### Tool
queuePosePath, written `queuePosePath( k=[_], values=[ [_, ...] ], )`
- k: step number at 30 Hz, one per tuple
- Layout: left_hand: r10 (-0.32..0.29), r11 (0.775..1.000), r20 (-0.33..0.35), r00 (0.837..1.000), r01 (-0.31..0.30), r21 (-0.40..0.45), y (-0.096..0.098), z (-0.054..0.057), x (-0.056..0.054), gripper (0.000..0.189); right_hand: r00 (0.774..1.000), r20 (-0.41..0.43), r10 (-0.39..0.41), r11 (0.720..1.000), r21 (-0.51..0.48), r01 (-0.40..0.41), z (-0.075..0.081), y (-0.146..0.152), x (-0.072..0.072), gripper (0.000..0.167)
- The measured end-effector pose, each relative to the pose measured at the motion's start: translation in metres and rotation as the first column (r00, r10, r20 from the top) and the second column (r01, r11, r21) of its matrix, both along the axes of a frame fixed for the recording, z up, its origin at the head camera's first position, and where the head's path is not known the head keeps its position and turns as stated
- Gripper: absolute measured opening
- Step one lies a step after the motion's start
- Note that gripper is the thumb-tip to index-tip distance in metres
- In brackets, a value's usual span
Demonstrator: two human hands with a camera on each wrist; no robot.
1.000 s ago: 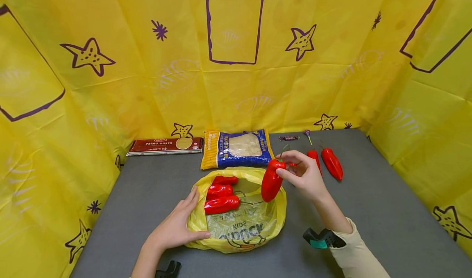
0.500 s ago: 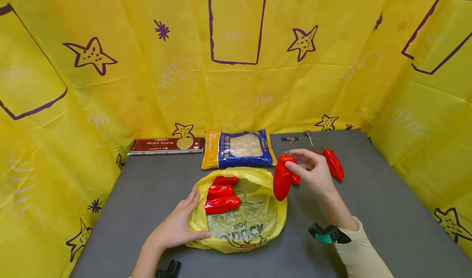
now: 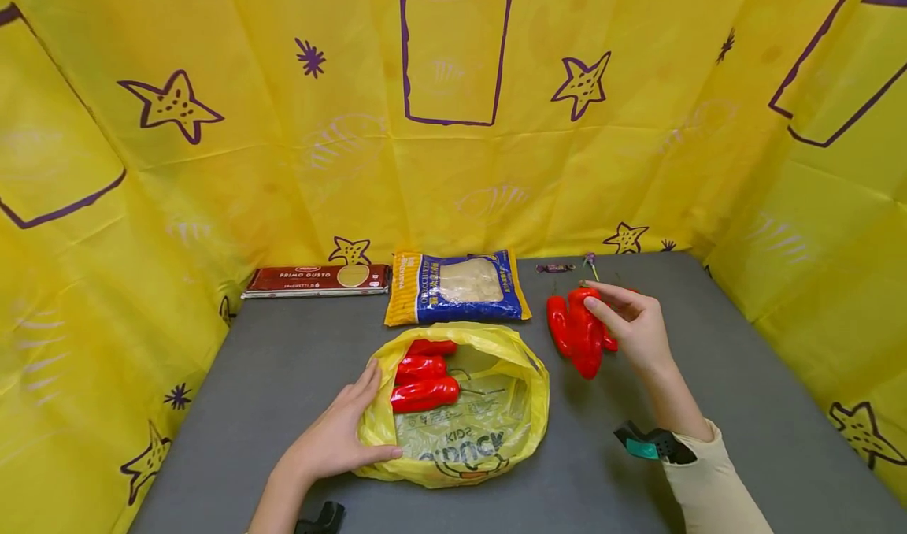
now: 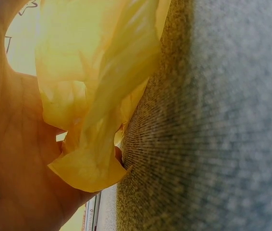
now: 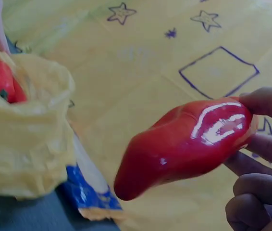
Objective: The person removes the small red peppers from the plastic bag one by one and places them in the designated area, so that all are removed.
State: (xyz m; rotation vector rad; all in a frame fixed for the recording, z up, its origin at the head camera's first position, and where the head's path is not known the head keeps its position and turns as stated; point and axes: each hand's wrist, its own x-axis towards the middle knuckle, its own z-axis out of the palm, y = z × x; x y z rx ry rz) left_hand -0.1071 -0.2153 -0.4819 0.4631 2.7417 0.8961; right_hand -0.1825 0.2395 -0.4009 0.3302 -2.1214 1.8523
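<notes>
My right hand (image 3: 633, 325) pinches a red pepper (image 3: 586, 337) near its stem end, between thumb and fingertips. It hangs tip down to the right of a yellow plastic bag (image 3: 534, 432). In the right wrist view the glossy pepper (image 5: 184, 144) slants away from the fingers. Behind it in the head view lies another red pepper (image 3: 559, 328), and further red parts show beside my hand. My left hand (image 3: 340, 424) rests against the bag's left side, its fingers spread along the outside and the thumb at the near rim. Inside the bag lie red peppers (image 3: 425, 394), partly hidden by its rim.
Behind the bag lies a blue and yellow pasta packet (image 3: 460, 288), with a brown spaghetti pack (image 3: 319, 279) to its left. A wrapped candy (image 3: 555, 268) and a lollipop (image 3: 591, 263) lie at the back right. Yellow cloth (image 3: 453, 172) encloses the grey table (image 3: 283, 361).
My right hand has carried the pepper rightward, from over the bag's right rim to in front of the peppers on the table. The left hand stays at the bag.
</notes>
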Motion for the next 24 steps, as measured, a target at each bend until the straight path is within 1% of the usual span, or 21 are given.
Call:
queuePosePath(
  k=[4, 9, 13, 16, 19, 23, 24],
  values=[
    [0.007, 1.0, 0.001, 1.0, -0.007, -0.001, -0.002, 0.0, 0.002, 0.129, 0.999, 0.016, -0.028, 1.0, -0.011, 0.028, -0.002, 0.012, -0.001, 0.025],
    [0.001, 1.0, -0.008, 1.0, -0.001, 0.0, -0.002, -0.001, 0.0, 0.128, 0.997, 0.024, -0.075, 0.996, -0.05, 0.077, -0.002, 0.032, -0.004, 0.019],
    [-0.021, 1.0, -0.03, 0.999, 0.021, 0.001, 0.0, -0.002, -0.002, 0.128, 0.992, 0.032, -0.123, 0.992, -0.026, 0.124, -0.004, 0.051, -0.006, 0.02],
    [-0.026, 1.0, -0.042, 0.999, 0.027, 0.004, 0.0, -0.001, -0.003, 0.127, 0.986, 0.068, -0.155, 0.988, -0.007, 0.156, -0.005, 0.065, -0.007, 0.02],
    [-0.021, 1.0, -0.038, 0.999, 0.022, 0.004, 0.0, 0.0, -0.003, 0.127, 0.97, 0.122, -0.21, 0.977, 0.06, 0.204, -0.008, 0.077, -0.009, 0.022],
    [-0.016, 1.0, -0.019, 1.0, 0.016, -0.008, -0.001, 0.0, -0.003, 0.128, 0.939, 0.197, -0.283, 0.956, 0.143, 0.258, -0.014, 0.096, -0.011, 0.025],
    [-0.016, 1.0, -0.017, 1.0, 0.016, -0.01, -0.001, 0.0, -0.004, 0.128, 0.931, 0.213, -0.296, 0.951, 0.151, 0.268, -0.015, 0.101, -0.012, 0.026]
  ],
)
